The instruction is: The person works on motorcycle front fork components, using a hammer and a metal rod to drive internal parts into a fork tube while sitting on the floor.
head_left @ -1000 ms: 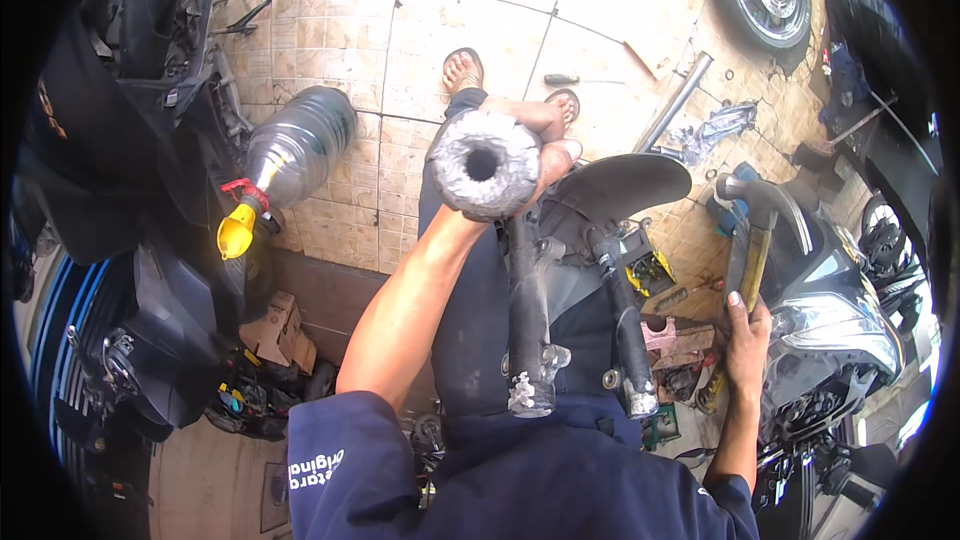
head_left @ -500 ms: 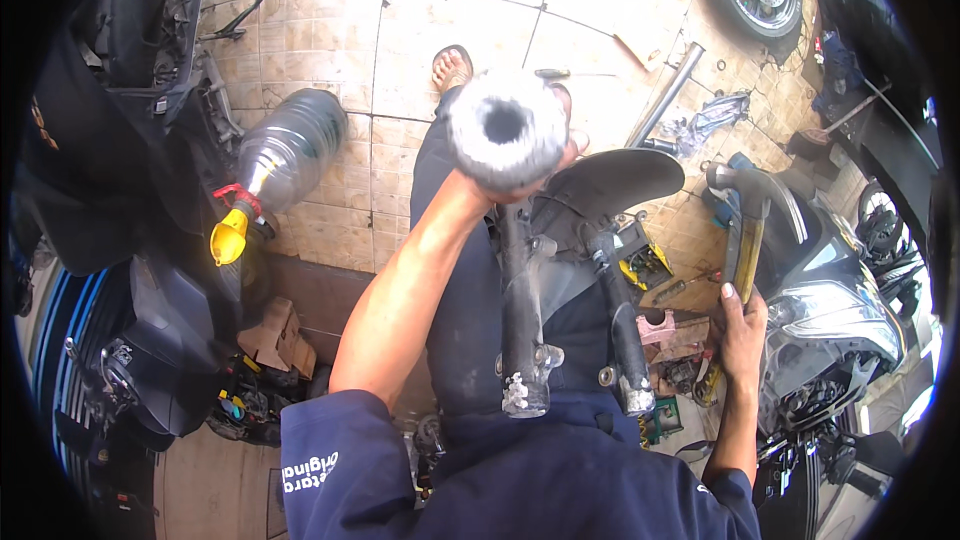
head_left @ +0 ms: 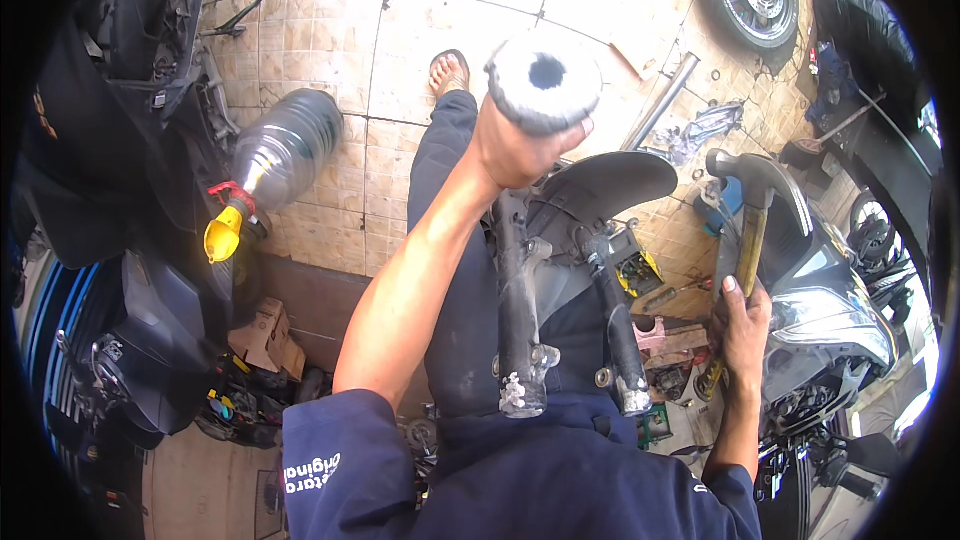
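Clearly my left hand (head_left: 515,145) is clenched around a grey cylindrical part (head_left: 543,83), raised end-on above the fork legs (head_left: 520,310) propped across my lap, while my right hand (head_left: 742,325) grips a hammer (head_left: 752,225) by its handle, head up, held ready alongside.
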Action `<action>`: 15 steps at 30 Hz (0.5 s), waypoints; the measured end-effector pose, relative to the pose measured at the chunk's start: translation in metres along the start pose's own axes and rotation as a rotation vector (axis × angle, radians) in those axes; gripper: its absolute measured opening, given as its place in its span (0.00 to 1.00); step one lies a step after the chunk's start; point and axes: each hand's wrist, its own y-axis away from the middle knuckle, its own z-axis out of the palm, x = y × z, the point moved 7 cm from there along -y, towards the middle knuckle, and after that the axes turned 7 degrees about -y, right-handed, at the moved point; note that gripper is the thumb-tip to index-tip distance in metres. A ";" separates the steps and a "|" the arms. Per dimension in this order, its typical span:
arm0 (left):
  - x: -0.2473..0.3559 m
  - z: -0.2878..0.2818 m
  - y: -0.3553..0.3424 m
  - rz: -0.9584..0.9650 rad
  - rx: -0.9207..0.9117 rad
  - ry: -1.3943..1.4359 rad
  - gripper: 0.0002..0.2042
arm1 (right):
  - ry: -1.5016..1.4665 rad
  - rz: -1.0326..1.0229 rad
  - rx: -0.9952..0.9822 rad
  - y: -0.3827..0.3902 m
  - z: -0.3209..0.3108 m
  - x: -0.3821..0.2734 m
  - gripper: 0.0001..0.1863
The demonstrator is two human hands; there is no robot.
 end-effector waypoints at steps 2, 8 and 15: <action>-0.001 -0.004 -0.002 -0.030 0.037 0.021 0.16 | -0.011 -0.001 -0.015 0.002 0.004 -0.005 0.12; 0.001 -0.003 0.002 -0.038 0.040 0.052 0.14 | 0.067 -0.213 -0.114 0.029 0.017 -0.063 0.17; -0.017 0.003 0.005 -0.216 0.021 0.161 0.06 | -0.155 -1.093 -0.273 0.183 0.004 -0.278 0.10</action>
